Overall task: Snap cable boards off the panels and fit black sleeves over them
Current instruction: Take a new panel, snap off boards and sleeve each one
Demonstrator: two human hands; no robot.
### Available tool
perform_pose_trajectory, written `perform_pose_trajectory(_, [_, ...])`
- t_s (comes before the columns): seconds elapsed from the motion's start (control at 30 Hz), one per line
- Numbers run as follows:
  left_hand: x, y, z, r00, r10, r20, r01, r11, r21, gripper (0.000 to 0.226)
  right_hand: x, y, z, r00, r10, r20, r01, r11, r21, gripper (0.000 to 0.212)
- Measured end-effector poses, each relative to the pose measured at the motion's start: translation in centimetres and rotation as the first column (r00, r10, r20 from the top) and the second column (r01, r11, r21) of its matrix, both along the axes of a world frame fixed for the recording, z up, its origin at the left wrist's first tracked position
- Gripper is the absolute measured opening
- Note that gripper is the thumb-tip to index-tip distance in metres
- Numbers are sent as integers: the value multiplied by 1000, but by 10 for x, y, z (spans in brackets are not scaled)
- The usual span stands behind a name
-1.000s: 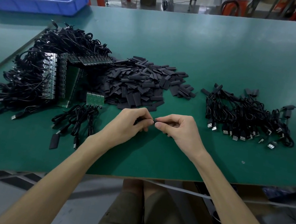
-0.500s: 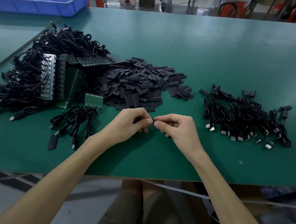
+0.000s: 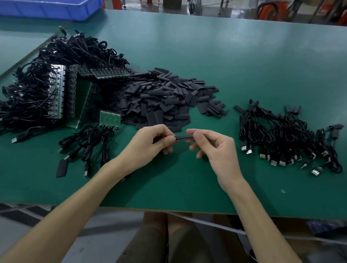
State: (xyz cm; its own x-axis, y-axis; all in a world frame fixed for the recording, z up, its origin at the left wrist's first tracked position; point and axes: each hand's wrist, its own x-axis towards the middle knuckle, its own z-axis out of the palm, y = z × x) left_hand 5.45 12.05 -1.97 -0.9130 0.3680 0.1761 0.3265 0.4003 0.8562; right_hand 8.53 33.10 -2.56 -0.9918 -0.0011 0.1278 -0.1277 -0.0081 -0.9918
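Both hands hover just above the green table [image 3: 254, 60] near its front edge. A black sleeve [image 3: 183, 137] spans the gap between them: my right hand [image 3: 213, 151] pinches its right end and my left hand [image 3: 152, 145] pinches its left end. What lies inside my left fingers is hidden. Behind the hands lies a heap of loose black sleeves [image 3: 163, 99]. At the left is a pile of green panels with black cables [image 3: 47, 90], and a small green panel piece [image 3: 109, 119] with cables lies nearer. Sleeved cables [image 3: 286, 135] are heaped at the right.
A blue plastic bin [image 3: 42, 0] stands at the table's far left corner. A single sleeved cable end [image 3: 62, 168] lies at the front left. Red stools and a fan stand on the floor beyond the table.
The hands have drawn slightly apart, and the black sleeve now shows stretched between the two pinches. The camera has shifted a little.
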Motion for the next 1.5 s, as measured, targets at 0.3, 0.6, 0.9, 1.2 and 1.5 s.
perform_pose_trajectory(0.3, [1,-3,3,998,-57,3,57,997,50,16,0,2,3,996,85,33,-84,996,-34,21])
perform_pose_trajectory(0.6, [1,-4,5,992,-124,28,117,976,182,10,-2,4,3,982,175,66,-170,983,-68,13])
perform_pose_trajectory(0.9, [0,-3,5,991,-100,86,74,961,266,8,-1,3,3,987,151,52,-147,986,-78,16])
perform_pose_trajectory(1.2, [-5,0,15,991,-72,109,64,995,77,13,-2,1,-2,1000,0,31,1,999,-50,10])
perform_pose_trajectory(1.5, [-22,28,46,966,-30,255,16,998,58,24,-3,1,-2,987,-153,56,159,979,-124,19])
